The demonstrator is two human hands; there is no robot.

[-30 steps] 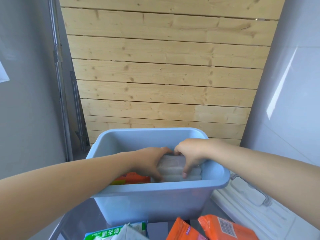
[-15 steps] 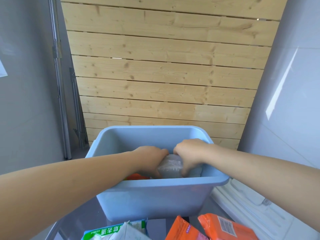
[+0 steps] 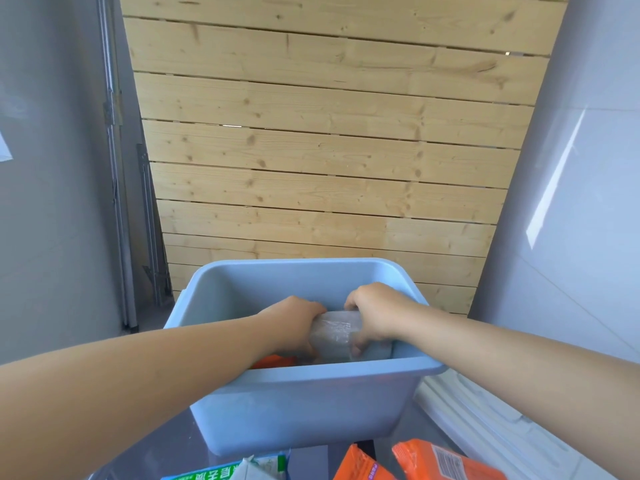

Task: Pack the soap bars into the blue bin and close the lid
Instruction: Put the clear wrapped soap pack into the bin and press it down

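background: pale wood slat wall fills 12 o'clock, grey wall at 9 o'clock, grey tiled wall with a sun streak at 3 o'clock
surface: glossy grey table top, bare patch at 7 o'clock
metal poles: thin upright rods against the grey wall, 10 o'clock
green pack: green and white printed packet at 6 o'clock edge, cut off by the frame, just in front of the bin
left hand: left hand inside the bin, knuckles up, fingers curled round the left end of the wrapped bar, clenched on it
blue bin: blue bin centre, open top, no lid on it, both forearms cross its near rim
orange pack in bin: sliver of orange wrapper low inside, under the left wrist, mostly hidden
soap bar: clear-wrapped greyish soap bar inside the bin toward its right half, held between both hands, lower part hidden by the near rim
right hand: right hand inside the bin at 1 o'clock of the bar, fingers wrapped over its right end, gripping it
orange packs: 2 orange packets on the table at 5 o'clock, the right 1 shows a barcode, both cut off by the frame
lid: white ribbed lid lying flat at 4 o'clock, just beside the bin's right wall, partly under the right forearm
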